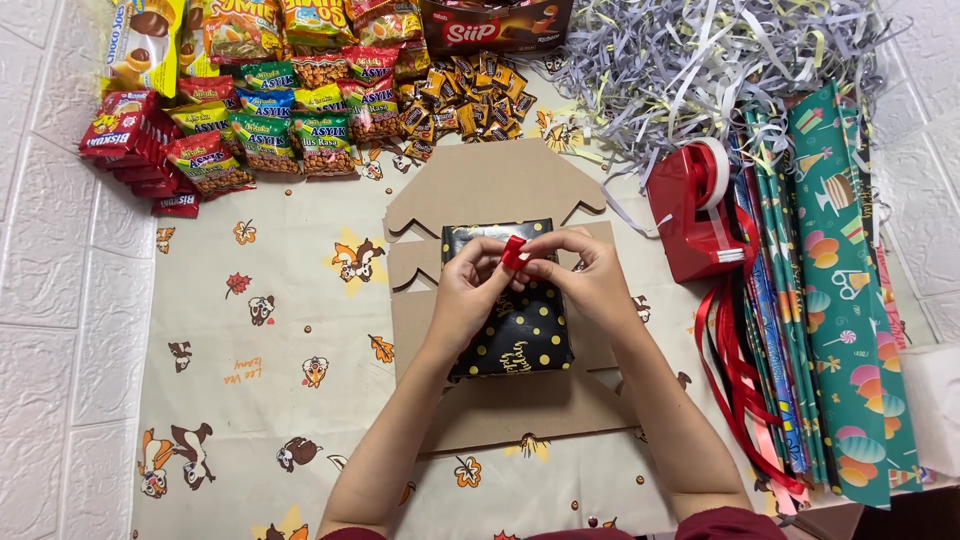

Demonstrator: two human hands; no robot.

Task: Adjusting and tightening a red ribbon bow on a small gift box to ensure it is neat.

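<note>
Spread under everything, a cream cloth [280, 400] printed with squirrels and autumn leaves, laid over white tiled flooring [50, 300]. Heaped at the top right, a tangle of grey, white and pale yellow shredded paper [720, 60]. Laid along the right side, long rolls of wrapping paper [840, 300] in teal with party hats, cakes and balloons. Stacked in the middle, flat brown cardboard cut-outs [500, 185] with notched edges. Ranked across the top left, snack packets [270, 130] in red, green, yellow and blue, rectangular and glossy, with a yellow box [145, 45] at the far corner and a stack of red packets [130, 135] at the left edge. Standing at top centre, a dark brown carton [495, 25] with a pile of small orange-and-brown wrapped sweets [465, 100] just below it. Resting beside the rolls, a red tape dispenser [695, 215] with a white roll on top, and loose red ribbon strands [735, 390] trailing down toward the bottom edge. Lying on the cardboard, a black gift-wrapped parcel [510, 335] dotted with gold spots. Poised above the parcel's upper half, the left hand [465, 290] and right hand [590, 275], fingertips meeting. Pinched between the closed fingers of both hands, a small red ribbon piece [514, 253], held just over the parcel's top.
</note>
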